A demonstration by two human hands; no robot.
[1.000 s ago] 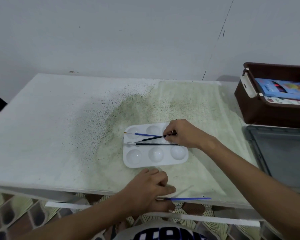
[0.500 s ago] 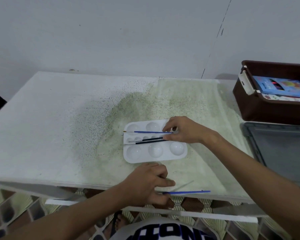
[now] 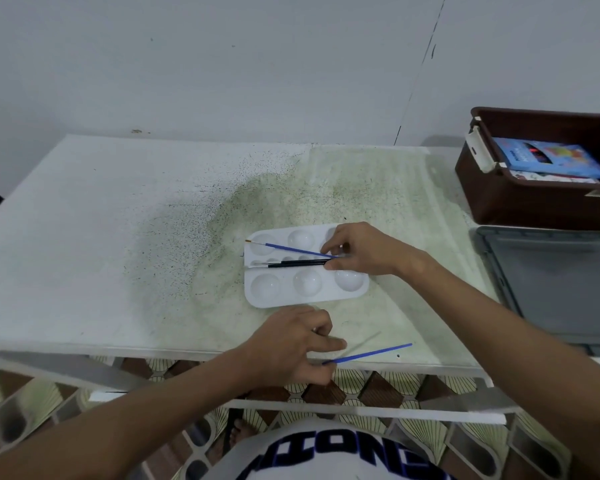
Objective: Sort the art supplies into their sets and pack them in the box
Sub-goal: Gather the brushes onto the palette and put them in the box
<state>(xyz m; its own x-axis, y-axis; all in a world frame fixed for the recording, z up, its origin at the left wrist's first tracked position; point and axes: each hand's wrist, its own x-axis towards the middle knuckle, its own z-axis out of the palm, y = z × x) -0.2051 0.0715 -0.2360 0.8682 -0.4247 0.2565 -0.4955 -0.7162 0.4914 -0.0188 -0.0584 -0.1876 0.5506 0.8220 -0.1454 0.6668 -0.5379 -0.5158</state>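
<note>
Head view. A white plastic palette (image 3: 305,287) with round wells lies flat on the stained white table (image 3: 118,216), slightly right of centre. Across its upper wells rests a thin blue-handled brush (image 3: 291,250), bristle tip pointing left and just overhanging the palette's left edge. Below it, along the palette's middle row, lie black-handled brushes (image 3: 297,262); they appear to be two, side by side, but the count cannot be settled.

The right hand (image 3: 364,249) rests over the palette's upper right corner, fingers curled, pinching the right-hand ends of the blue and black brushes together.

The left hand (image 3: 291,344) sits at the near table edge, just in front of the palette and apart from it. Its fingers are curled and pinch one end of a second blue brush (image 3: 369,353), which extends rightward from the fingertips, tilted slightly up, above the table's front edge.

At far right stands a brown box (image 3: 520,202), open, holding a blue packet (image 3: 548,161) atop other flat items. A grey lid (image 3: 555,282) lies flat just in front of the box.
</note>
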